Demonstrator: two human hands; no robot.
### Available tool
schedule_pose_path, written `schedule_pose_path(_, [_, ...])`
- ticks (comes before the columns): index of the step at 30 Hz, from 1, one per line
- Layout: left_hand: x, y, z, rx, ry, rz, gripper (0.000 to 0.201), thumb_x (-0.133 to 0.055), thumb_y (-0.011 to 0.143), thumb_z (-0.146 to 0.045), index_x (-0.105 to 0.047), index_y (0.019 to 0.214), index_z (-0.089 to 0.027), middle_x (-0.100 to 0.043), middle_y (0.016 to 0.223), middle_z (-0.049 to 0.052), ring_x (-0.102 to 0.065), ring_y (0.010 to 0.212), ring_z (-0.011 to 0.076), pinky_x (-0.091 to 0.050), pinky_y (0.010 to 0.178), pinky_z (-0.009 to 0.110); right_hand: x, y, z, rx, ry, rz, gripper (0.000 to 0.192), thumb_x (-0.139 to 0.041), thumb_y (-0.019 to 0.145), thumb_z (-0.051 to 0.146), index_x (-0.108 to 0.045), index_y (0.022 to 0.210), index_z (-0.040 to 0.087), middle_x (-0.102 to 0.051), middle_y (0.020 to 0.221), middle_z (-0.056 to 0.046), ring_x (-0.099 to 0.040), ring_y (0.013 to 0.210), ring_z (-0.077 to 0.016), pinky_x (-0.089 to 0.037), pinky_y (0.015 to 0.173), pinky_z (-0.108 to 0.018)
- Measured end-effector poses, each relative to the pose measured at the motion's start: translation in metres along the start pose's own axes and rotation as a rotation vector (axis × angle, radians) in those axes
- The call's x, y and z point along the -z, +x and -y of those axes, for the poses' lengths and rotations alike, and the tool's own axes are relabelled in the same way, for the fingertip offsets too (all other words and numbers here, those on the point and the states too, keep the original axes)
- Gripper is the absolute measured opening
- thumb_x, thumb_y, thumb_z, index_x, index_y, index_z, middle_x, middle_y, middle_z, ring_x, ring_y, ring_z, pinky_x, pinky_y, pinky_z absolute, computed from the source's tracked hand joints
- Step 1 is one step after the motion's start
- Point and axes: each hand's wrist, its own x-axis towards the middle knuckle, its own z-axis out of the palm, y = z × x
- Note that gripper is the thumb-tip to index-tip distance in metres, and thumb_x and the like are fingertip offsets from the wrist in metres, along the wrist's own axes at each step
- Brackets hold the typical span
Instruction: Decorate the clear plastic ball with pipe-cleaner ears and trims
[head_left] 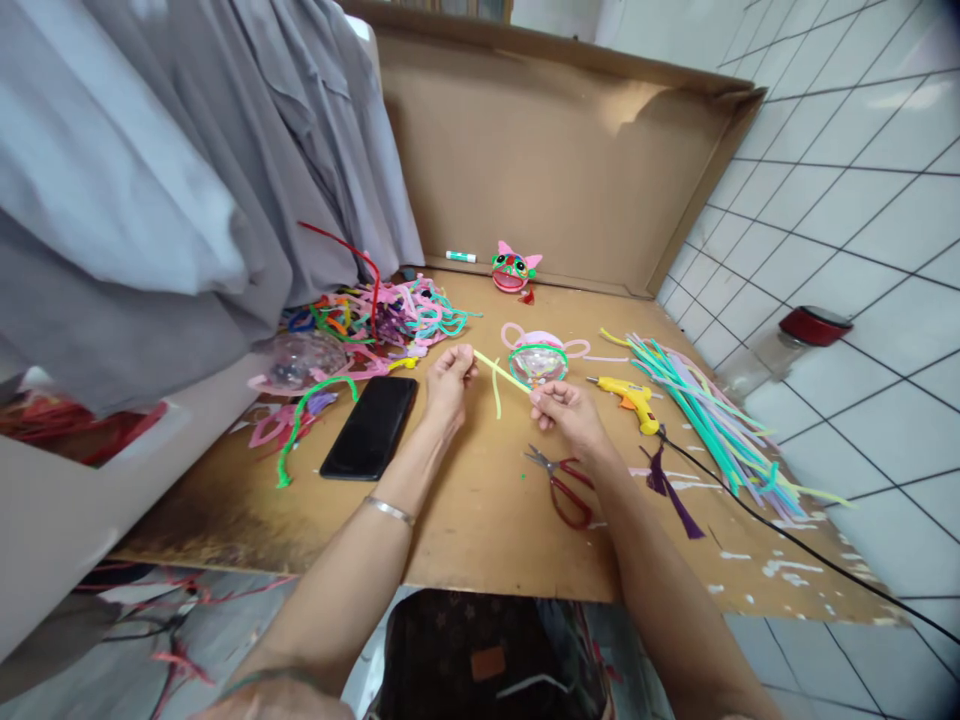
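Both forearms reach forward over a cardboard work surface [480, 520], hands held a little apart above its middle. The left hand [448, 382], a metal bangle [388, 510] on its forearm, is curled with fingertips pinching one end of a yellow-green pipe cleaner [501, 372]. The right hand [564, 410] pinches the other end between thumb and fingers. The pipe cleaner spans the gap between the two hands, slanting down toward the right hand, with a short tail hanging from its middle.

Just beyond the right hand lies a clear round ornament [537, 360] ringed with green and pink loops. A yellow glue gun [630, 398] lies just to the right of that hand, its black cord [787, 545] trailing to the surface's near right edge. Red-handled scissors [562, 482] lie open near the right wrist, beside purple pipe-cleaner scraps [671, 490]. A black phone [371, 426] lies face up left of the left forearm. A sheaf of pale pipe cleaners [712, 420] lies at the right; a tangled heap of coloured ones [390, 315] sits at the far left beside grey cloth [187, 180]. A small pink-eared face figure [514, 268] and a marker [460, 257] stand against the cardboard back wall [540, 150].
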Motion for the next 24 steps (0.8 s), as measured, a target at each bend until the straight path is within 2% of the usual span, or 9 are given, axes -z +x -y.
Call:
schedule_pose_path(4, [0.000, 0.000, -0.004, 0.000, -0.027, -0.020, 0.031, -0.078, 0.069, -0.035, -0.053, 0.064, -0.016, -0.049, 0.055, -0.006, -0.043, 0.046, 0.0036, -0.027, 0.044, 0.016, 0.003, 0.001, -0.001, -0.022, 0.001, -0.009, 0.035, -0.074, 0.060, 0.049, -0.060, 0.066, 0.018, -0.062, 0.054, 0.002, -0.047, 0.042, -0.0063, -0.034, 0.042, -0.019])
schedule_pose_path(7, [0.002, 0.001, -0.004, -0.019, -0.005, -0.028, 0.032, -0.077, 0.069, -0.036, -0.052, 0.064, -0.017, -0.048, 0.055, -0.006, -0.043, 0.046, 0.0037, -0.027, 0.044, 0.017, 0.002, 0.000, 0.000, 0.005, -0.053, 0.007, 0.034, -0.072, 0.062, 0.049, -0.057, 0.064, 0.019, -0.056, 0.047, 0.005, -0.039, 0.038, -0.0055, -0.029, 0.041, -0.019])
schedule_pose_path(11, [0.005, 0.004, -0.002, -0.063, 0.057, -0.038, 0.034, -0.075, 0.070, -0.040, -0.050, 0.063, -0.018, -0.047, 0.054, -0.006, -0.042, 0.047, 0.0045, -0.028, 0.045, 0.018, -0.001, -0.001, 0.001, 0.066, -0.124, 0.081, 0.034, -0.068, 0.064, 0.049, -0.054, 0.058, 0.020, -0.044, 0.040, 0.008, -0.033, 0.040, -0.0055, -0.024, 0.043, -0.020])
schedule_pose_path(17, [0.010, 0.007, 0.001, -0.127, 0.154, -0.047, 0.032, -0.071, 0.073, -0.040, -0.050, 0.062, -0.018, -0.047, 0.053, -0.005, -0.040, 0.048, 0.0061, -0.029, 0.047, 0.019, 0.001, -0.001, 0.003, 0.038, -0.130, 0.167, 0.032, -0.068, 0.063, 0.049, -0.055, 0.060, 0.020, -0.042, 0.042, 0.008, -0.030, 0.041, -0.0059, -0.022, 0.045, -0.021])
schedule_pose_path(21, [0.014, 0.008, 0.002, -0.255, 0.300, -0.043, 0.024, -0.068, 0.074, -0.033, -0.053, 0.062, -0.018, -0.046, 0.054, -0.006, -0.039, 0.050, 0.0070, -0.030, 0.050, 0.020, 0.003, 0.003, -0.002, 0.067, -0.115, 0.042, 0.032, -0.065, 0.068, 0.050, -0.050, 0.062, 0.021, -0.039, 0.047, 0.008, -0.032, 0.044, -0.0073, -0.024, 0.046, -0.022])
schedule_pose_path(24, [0.013, 0.008, 0.003, -0.243, 0.320, -0.036, 0.022, -0.065, 0.074, -0.029, -0.053, 0.060, -0.018, -0.046, 0.054, -0.005, -0.038, 0.050, 0.0073, -0.030, 0.050, 0.020, 0.005, 0.007, -0.008, 0.081, -0.128, -0.056, 0.035, -0.061, 0.072, 0.053, -0.047, 0.063, 0.022, -0.042, 0.052, 0.007, -0.036, 0.048, -0.0089, -0.028, 0.049, -0.022])
